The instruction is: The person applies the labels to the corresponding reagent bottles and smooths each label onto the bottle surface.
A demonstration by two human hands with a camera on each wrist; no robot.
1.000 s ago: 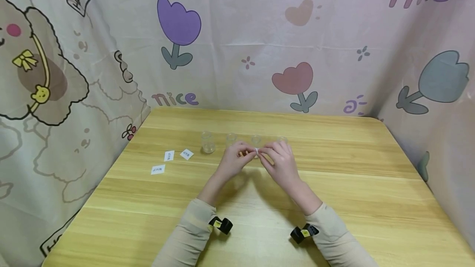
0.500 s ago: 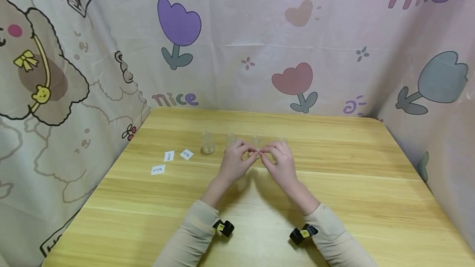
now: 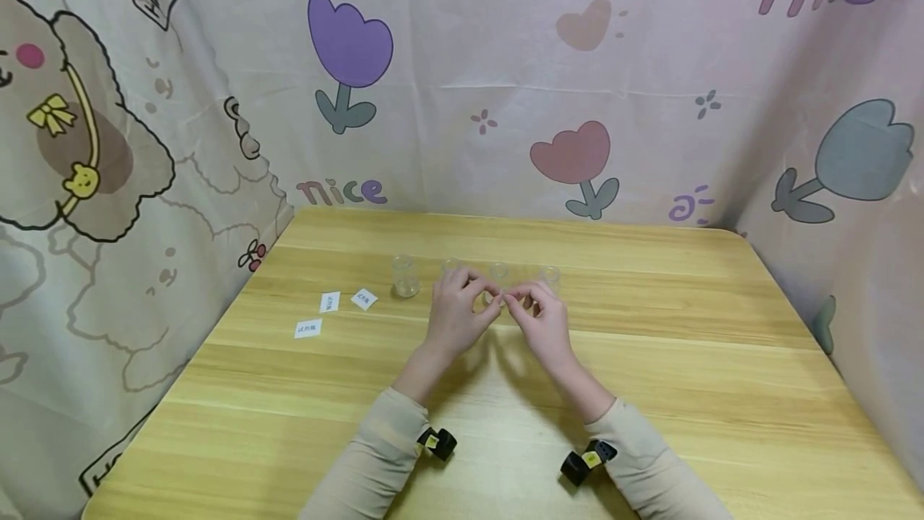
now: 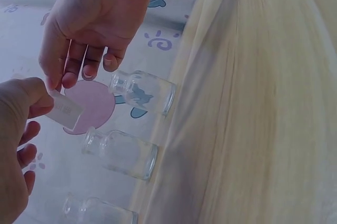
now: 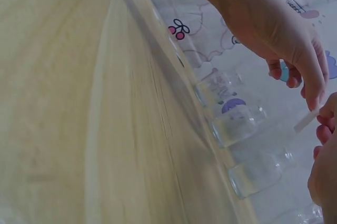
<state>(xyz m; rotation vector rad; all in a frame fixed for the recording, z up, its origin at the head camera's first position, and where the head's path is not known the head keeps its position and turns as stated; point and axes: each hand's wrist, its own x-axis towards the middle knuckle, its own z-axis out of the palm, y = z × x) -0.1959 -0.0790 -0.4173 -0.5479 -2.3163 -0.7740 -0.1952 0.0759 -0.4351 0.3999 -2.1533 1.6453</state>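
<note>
Above the table, in front of the row of glass bottles, my left hand (image 3: 459, 315) and right hand (image 3: 541, 323) meet at the fingertips. Between them is a small white label (image 4: 64, 111) with faint print, pinched by thumb and index finger of each hand near one end. It hangs tilted in the left wrist view and shows nearly edge-on as a thin strip in the right wrist view. Clear, uncapped glass bottles stand upright behind: one at the left (image 3: 405, 278), the others (image 3: 498, 271) partly hidden by the hands.
Three more white labels (image 3: 330, 302) with printed characters lie on the wooden table (image 3: 650, 375), left of the bottles. A patterned curtain (image 3: 462, 151) rises behind the table's back edge and along both sides. Each sleeve carries a black wrist camera (image 3: 437, 444).
The hands have drawn slightly closer together at the label, with the right hand shifting a little left. Less of the label shows between the fingertips in the head view. Bottles and loose labels stay put.
</note>
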